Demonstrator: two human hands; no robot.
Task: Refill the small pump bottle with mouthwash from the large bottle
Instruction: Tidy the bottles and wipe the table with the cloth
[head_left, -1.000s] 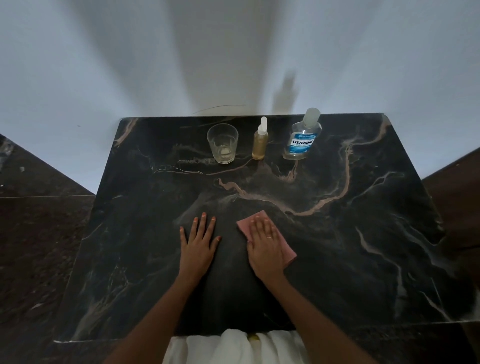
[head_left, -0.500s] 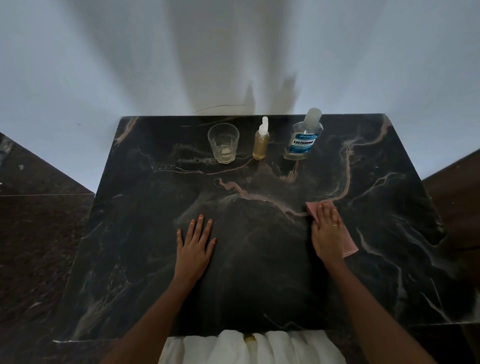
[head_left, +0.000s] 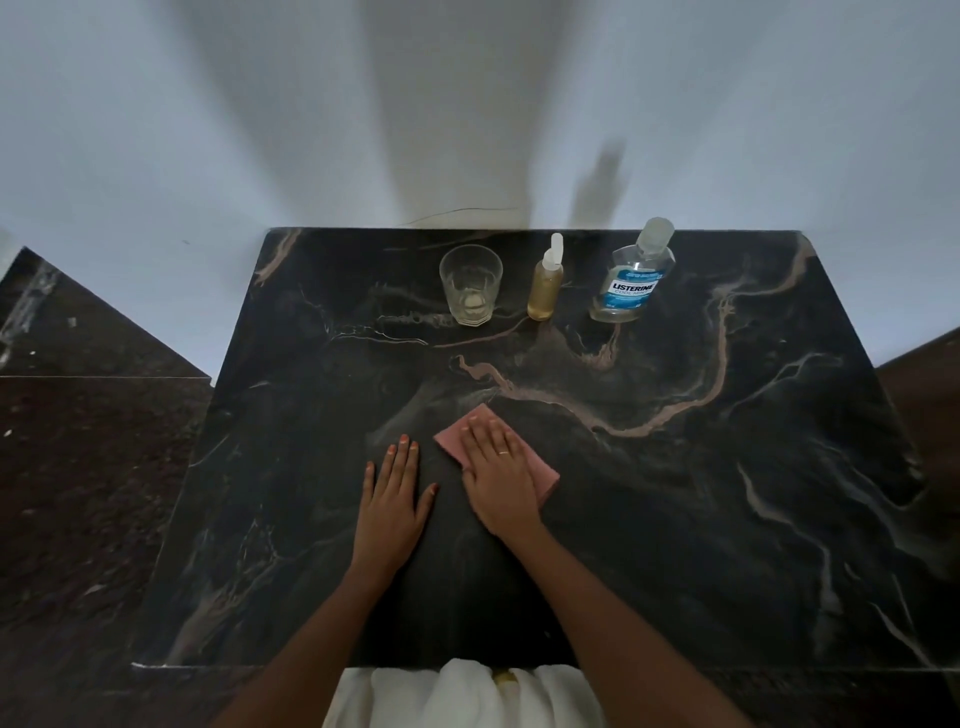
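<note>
The small pump bottle (head_left: 545, 285), amber with a white pump top, stands at the back of the black marble table (head_left: 701, 493). To its right stands the large clear mouthwash bottle (head_left: 631, 283) with a blue label and its cap on. My right hand (head_left: 501, 475) presses flat on a pink cloth (head_left: 452, 436) at the table's near middle. Just left of the cloth, my left hand (head_left: 392, 501) lies flat on the marble with its fingers straight. Both hands are well in front of the bottles.
A clear drinking glass (head_left: 471, 286) stands left of the pump bottle. A white wall rises right behind the table. Dark tiled floor lies on both sides. White fabric (head_left: 462, 693) shows at the table's near edge.
My right hand has slid the pink cloth back left from the table's right-middle to beside my left hand. The left hand and the bottles have stayed put.
</note>
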